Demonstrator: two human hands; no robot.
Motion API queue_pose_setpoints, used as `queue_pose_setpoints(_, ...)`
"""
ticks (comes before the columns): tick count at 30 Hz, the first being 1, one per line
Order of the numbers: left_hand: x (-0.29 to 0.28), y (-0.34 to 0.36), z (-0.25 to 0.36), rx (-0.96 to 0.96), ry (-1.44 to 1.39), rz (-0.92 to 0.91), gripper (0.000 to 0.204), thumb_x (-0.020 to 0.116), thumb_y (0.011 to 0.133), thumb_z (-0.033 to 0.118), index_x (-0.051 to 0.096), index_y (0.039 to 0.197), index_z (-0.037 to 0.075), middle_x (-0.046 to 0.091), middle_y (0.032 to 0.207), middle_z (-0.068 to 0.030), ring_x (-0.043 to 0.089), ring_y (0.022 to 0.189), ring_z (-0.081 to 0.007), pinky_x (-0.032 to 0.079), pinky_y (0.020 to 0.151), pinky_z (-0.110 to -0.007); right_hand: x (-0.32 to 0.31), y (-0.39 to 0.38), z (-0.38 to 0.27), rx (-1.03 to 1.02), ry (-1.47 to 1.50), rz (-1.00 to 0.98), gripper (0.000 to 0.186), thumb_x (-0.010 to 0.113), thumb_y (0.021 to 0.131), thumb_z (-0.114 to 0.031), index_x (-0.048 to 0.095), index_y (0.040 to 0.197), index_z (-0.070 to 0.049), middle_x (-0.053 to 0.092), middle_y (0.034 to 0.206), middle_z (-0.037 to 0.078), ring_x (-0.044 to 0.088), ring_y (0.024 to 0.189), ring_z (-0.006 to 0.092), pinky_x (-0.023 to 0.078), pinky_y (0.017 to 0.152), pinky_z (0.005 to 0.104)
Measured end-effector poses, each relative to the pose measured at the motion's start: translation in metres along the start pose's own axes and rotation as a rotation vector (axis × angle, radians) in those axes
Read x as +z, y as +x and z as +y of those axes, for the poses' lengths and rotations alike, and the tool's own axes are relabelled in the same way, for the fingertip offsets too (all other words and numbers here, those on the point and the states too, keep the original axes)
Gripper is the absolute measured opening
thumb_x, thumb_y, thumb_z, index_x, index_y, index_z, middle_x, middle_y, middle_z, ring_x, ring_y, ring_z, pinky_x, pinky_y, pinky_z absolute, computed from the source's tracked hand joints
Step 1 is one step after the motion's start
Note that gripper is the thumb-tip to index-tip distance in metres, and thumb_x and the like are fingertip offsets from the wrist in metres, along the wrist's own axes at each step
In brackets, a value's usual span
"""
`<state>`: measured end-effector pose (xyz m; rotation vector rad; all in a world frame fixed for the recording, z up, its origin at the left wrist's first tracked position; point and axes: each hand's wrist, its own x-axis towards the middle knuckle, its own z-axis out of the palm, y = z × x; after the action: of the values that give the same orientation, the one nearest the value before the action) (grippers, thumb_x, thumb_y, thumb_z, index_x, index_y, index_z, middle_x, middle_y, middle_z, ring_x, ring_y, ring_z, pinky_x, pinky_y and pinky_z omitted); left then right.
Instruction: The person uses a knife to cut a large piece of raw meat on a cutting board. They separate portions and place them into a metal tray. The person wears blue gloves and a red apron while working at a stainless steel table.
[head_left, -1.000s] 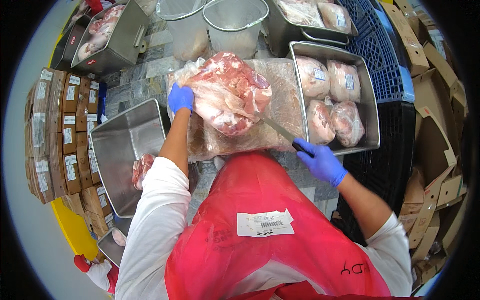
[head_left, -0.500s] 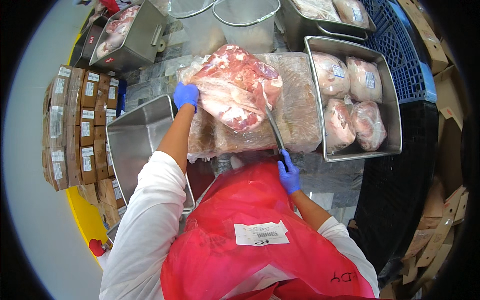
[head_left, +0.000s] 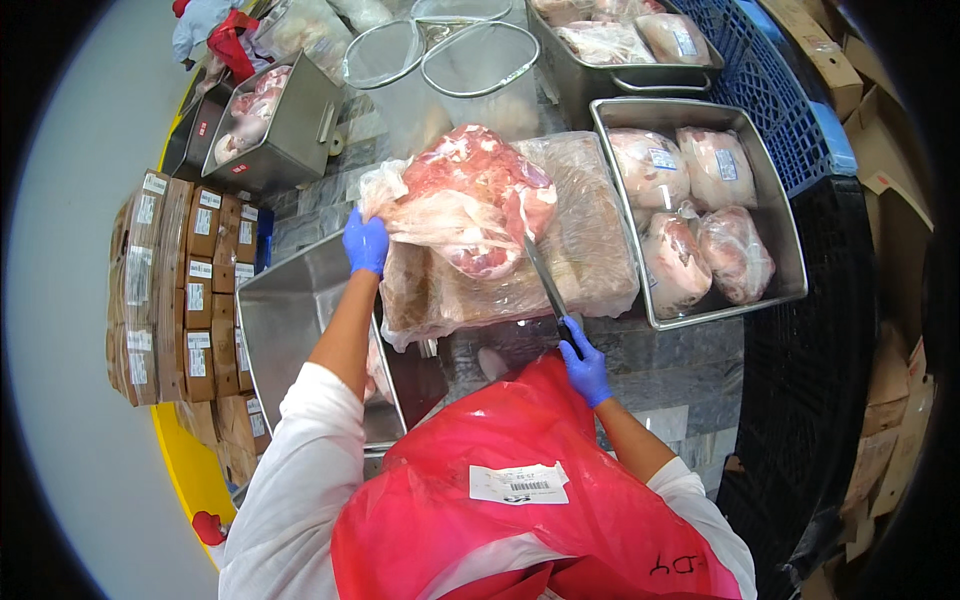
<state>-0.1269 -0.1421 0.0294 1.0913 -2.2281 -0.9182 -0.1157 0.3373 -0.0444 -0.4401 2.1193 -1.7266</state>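
Note:
A large raw meat cut [head_left: 470,200] lies on a plastic-covered block [head_left: 590,250] in the middle of the counter. My left hand [head_left: 366,242], in a blue glove, grips the meat's pale fatty left edge. My right hand [head_left: 583,362], also in a blue glove, holds a long knife [head_left: 545,282] by the handle. The blade points up and away, its tip against the right side of the meat. A red plastic apron [head_left: 520,500] covers my front.
A steel tray [head_left: 790,240] at right holds several wrapped meat pieces. A deep steel bin [head_left: 285,330] sits at left below my arm. Another steel bin [head_left: 300,130] with meat, two clear tubs [head_left: 480,60], stacked cartons [head_left: 170,280] and blue crates [head_left: 780,90] surround the counter.
My right hand has drawn the knife leftward and nearer the meat, so the blade now stands steeper against its right side. My left hand keeps its hold on the left edge.

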Motion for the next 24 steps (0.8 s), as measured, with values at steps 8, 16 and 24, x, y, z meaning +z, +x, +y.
queue_pose_setpoints(8, -0.041, -0.049, 0.073, 0.269, 0.248, -0.046, 0.056, 0.061, 0.083, 0.019, 0.054, 0.135, 0.0, 0.057, 0.134, -0.0279, 0.06, 0.115, -0.0461, 0.05, 0.095, -0.049, -0.035, 0.009, -0.03, 0.039, -0.071, -0.028, 0.052, 0.069, 0.096, -0.017, 0.055, 0.147, -0.017, 0.072, 0.122, 0.019, 0.07, 0.106, 0.0163, 0.054, 0.089, 0.0335)
queue_pose_setpoints(16, 0.045, -0.057, 0.108, 0.675, 0.479, -0.171, 0.081, 0.073, 0.079, 0.032, 0.043, 0.149, 0.007, 0.04, 0.153, -0.0259, 0.035, 0.141, -0.0515, 0.034, 0.114, -0.062, -0.046, 0.015, -0.04, 0.023, -0.091, -0.079, 0.052, 0.068, 0.097, -0.021, 0.054, 0.147, -0.02, 0.071, 0.121, 0.02, 0.071, 0.106, 0.0191, 0.054, 0.089, 0.034)
queue_pose_setpoints(24, 0.057, -0.085, 0.158, 0.648, 0.746, -0.437, 0.047, 0.076, 0.08, 0.03, 0.062, 0.121, 0.012, 0.06, 0.118, -0.0166, 0.056, 0.108, -0.0433, 0.052, 0.085, -0.054, -0.081, -0.006, -0.052, 0.029, -0.272, -0.085, 0.055, 0.07, 0.094, -0.018, 0.055, 0.147, -0.019, 0.071, 0.117, 0.022, 0.074, 0.1, 0.0291, 0.057, 0.081, 0.037)
